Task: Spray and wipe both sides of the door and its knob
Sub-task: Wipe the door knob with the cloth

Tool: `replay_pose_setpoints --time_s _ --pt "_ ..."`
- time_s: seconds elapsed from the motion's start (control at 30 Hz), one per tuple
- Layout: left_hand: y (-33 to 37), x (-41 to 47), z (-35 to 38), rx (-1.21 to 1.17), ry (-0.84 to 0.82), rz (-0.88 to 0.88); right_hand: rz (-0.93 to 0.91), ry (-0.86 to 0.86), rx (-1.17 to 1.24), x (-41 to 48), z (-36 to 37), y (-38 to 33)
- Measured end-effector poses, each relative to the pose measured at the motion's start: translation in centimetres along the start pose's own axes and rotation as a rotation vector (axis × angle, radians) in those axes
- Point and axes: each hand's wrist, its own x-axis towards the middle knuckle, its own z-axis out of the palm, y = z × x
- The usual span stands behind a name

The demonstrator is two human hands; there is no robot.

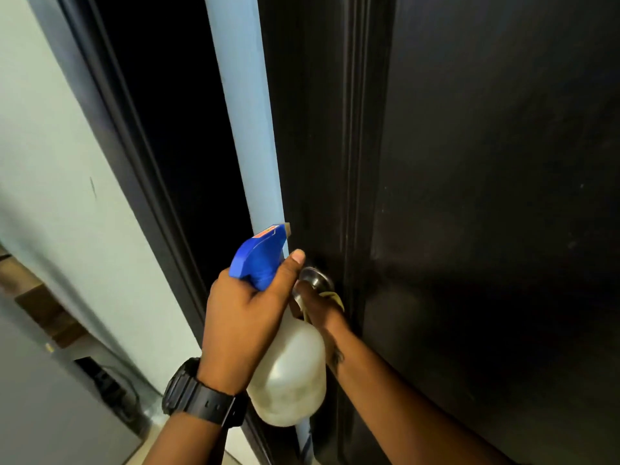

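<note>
Here, left hand (241, 313) fingers wrap the spray bottle (292, 374), right hand (318, 313) fingers clutch cloth (336, 298) at knob (317, 276).

The bottle (292, 374) I grip in my left hand (241, 317) is cloudy, smooth plastic, its trigger head (258, 256) at twelve o'clock glossy blue plastic. The knob (317, 278) is polished metal, with a soft yellowish cloth (335, 298) held in my right hand (318, 310) at its five o'clock. The door (469, 196) wears dark, smooth paint with a faint sheen; my watch strap (201, 401) at seven o'clock is matt black.
</note>
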Motion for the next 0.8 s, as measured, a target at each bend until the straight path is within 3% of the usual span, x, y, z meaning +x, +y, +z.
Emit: replay_pose_setpoints --time_s 0.2,0.57,0.8 --pt "-0.5 -0.1 -2.5 -0.031 -0.047 0.014 0.022 0.093 0.063 -1.1 2.7 1.0" --pt "-0.8 -0.2 -7.1 -0.083 -0.184 0.095 0.001 0.16 0.395 -7.1 5.4 3.0" --pt "-1.4 0.0 -9.3 -0.119 -0.224 0.123 -0.006 0.191 0.408 -5.5 6.9 4.5"
